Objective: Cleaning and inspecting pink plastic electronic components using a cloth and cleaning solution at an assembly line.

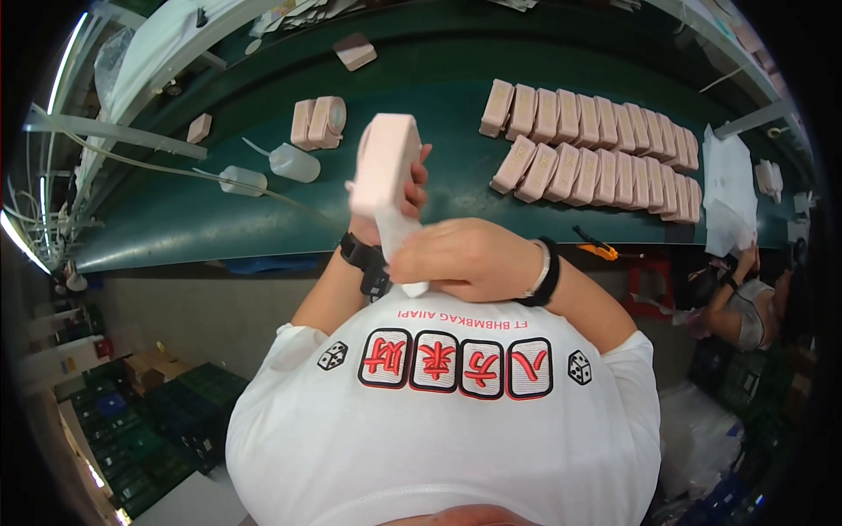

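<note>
A pale pink rounded box-shaped device (386, 162) is held up over the near edge of the green table. My left hand (416, 186) is wrapped round it from the right side and below, with fingertips showing at its right edge. My right hand (469, 257) is closed on a thin white cloth (398, 235), which reaches up to the lower end of the device. Part of the cloth hangs below my right fingers. The device's underside and my left palm are hidden.
Two rows of similar pink devices (583, 114) stand at the right; two more (317, 123) stand left of centre. Squeeze bottles (294, 164) lie at the left. An orange-handled tool (598, 249) sits at the table edge. A co-worker's arm (742, 285) handles white sheeting (730, 188).
</note>
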Demonstrator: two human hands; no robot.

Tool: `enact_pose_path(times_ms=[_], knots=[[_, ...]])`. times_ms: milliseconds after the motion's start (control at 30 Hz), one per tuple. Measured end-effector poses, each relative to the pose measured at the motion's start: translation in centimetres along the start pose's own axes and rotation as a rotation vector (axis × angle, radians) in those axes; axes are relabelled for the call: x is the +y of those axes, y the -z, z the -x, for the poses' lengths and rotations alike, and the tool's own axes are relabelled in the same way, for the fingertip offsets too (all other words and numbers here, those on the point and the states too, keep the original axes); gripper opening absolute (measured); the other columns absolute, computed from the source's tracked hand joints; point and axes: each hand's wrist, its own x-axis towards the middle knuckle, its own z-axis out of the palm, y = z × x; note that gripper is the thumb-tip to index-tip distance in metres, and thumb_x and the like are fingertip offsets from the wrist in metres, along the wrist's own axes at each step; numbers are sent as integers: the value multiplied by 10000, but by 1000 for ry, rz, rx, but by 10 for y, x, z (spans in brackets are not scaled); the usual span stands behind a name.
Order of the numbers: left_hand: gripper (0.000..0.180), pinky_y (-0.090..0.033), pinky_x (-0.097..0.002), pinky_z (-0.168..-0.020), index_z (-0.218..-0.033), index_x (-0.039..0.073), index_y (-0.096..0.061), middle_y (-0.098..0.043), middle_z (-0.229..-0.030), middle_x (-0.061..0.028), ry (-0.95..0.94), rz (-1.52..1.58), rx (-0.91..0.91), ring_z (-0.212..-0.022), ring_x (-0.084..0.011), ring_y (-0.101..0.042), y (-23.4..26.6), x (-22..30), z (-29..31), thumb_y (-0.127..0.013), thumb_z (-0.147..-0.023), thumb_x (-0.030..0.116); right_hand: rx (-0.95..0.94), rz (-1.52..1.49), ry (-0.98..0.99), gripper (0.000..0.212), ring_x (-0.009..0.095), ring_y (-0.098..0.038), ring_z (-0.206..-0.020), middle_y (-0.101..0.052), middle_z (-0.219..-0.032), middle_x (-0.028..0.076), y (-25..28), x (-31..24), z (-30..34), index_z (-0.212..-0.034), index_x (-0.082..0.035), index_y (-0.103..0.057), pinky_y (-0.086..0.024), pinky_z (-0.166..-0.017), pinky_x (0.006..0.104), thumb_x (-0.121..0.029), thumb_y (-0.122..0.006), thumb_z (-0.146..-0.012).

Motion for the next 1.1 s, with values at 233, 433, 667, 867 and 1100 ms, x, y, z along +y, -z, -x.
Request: enact_pose_path(times_ms=[233, 433, 667, 867, 1100], knots=[[577, -571, -380, -831, -1391, 35, -448, -585, -1196, -184, 86, 687, -315, -1009, -267, -632, -25, -14, -3, -600, -922, 334, 762, -52, -501, 317, 151, -620, -924, -664, -1040, 89, 31, -1, 50, -1108, 0, -648, -470, -780, 228, 85, -458, -870], [507, -421, -473, -1041, -1341, 84, -514, -553, -1333, -138, -88, 553, -241, -1208, -254, -569, -35, -25, -3, -591, -920, 357, 940, -171, -574, 263, 138, -592, -930, -636, -1069, 72, 24, 9, 71, -1089, 10, -641, -441, -827, 228, 21, -437, -924], [474, -221, -517, -1160, -1302, 125, -551, -522, -1421, -32, 30, 408, -385, -1285, -195, -527, -27, -48, -39, -578, -921, 405, 839, -130, -359, 226, 126, -577, -882, -624, -1052, 69, 54, 19, 122, -1044, 18, -639, -444, -817, 257, -95, -458, -970], [455, -315, -499, -1123, -1346, 129, -507, -534, -1382, -107, -181, 263, -80, -1270, -236, -531, -39, -59, -71, -539, -965, 376, 643, -113, -581, 221, 106, -566, -840, -635, -1102, 103, 57, -7, 118, -1114, 17, -625, -454, -793, 262, -108, -591, -935], [495, -373, -431, -1094, -1438, 103, -376, -534, -1349, -134, -387, -633, 168, -1219, -261, -550, -56, -126, -158, -498, -1005, 309, 968, -245, -511, 485, 85, -607, -877, -617, -1203, 95, 50, 10, 135, -1373, 8, -446, -479, -747, 223, -113, -621, -938]])
